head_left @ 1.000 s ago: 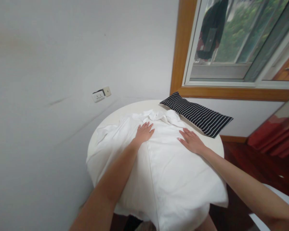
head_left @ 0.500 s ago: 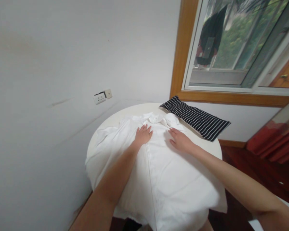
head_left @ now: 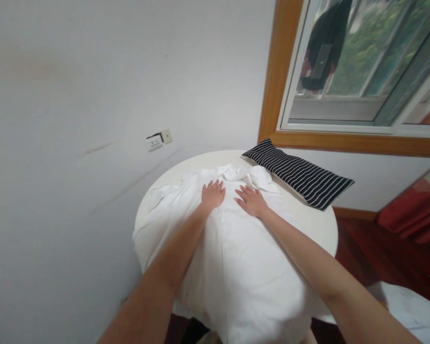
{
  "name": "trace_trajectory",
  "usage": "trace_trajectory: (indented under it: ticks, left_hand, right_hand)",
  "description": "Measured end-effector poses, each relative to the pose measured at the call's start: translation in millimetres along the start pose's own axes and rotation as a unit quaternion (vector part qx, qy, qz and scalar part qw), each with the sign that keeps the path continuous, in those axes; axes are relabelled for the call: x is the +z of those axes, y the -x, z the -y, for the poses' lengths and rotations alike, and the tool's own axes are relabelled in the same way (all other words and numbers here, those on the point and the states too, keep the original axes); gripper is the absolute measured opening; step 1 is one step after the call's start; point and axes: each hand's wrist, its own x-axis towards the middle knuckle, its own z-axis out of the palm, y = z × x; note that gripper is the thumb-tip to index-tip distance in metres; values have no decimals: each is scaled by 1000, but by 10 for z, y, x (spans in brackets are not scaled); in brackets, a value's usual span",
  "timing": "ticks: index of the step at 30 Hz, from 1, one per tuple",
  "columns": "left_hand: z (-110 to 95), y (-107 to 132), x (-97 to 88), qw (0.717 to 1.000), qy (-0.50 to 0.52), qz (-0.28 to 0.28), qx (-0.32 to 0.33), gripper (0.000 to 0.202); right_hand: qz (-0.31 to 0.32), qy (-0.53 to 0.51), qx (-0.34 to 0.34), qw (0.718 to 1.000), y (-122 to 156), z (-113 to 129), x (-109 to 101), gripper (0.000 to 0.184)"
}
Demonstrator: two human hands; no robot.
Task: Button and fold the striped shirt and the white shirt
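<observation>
A white garment (head_left: 243, 258), perhaps a shirt, is spread over the round table (head_left: 326, 231), its near part hanging over the front edge. Its far end, towards the wall, is bunched and creased. My left hand (head_left: 213, 194) rests flat on the cloth near that bunched end, fingers spread. My right hand (head_left: 251, 200) lies on the fabric just to the right, palm down with its fingers apart. A seam runs lengthwise down the cloth from between the hands. Neither hand grips anything.
A black-and-white striped cushion (head_left: 301, 174) lies along the table's back right edge. White wall (head_left: 93, 95) with a socket (head_left: 154, 142) stands behind. To the right are a wood-framed window (head_left: 354, 138), a red curtain (head_left: 415, 205) and a white item (head_left: 408, 306) low down.
My right hand has moved left across the cloth, closer to my left hand, and now lies flat. My left hand stays in about the same place on the cloth. The view has shifted slightly.
</observation>
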Motion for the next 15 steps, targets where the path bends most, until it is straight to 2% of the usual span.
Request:
trace_trajectory:
  ticks: [5,7,10,12,15]
  left_hand:
    - [-241,178,-265,994,-78,-60,53,50]
    - [-394,335,-317,995,-64,-55,48,51]
    - [-542,624,-290,999,-27,-13,39,54]
    - [-537,819,-247,999,-14,1,52,57]
    - [-405,1075,-232,997,-10,9,71,57]
  right_hand:
    - [6,-1,4,1000,-46,-21,-8,60]
    - [5,2,3,1000,-58,-42,4,57]
    - [-4,3,-7,1000,-60,-65,9,54]
    - [-4,1,-10,1000,-55,-69,2,54]
    - [3,3,-6,1000,-44,-62,-17,54]
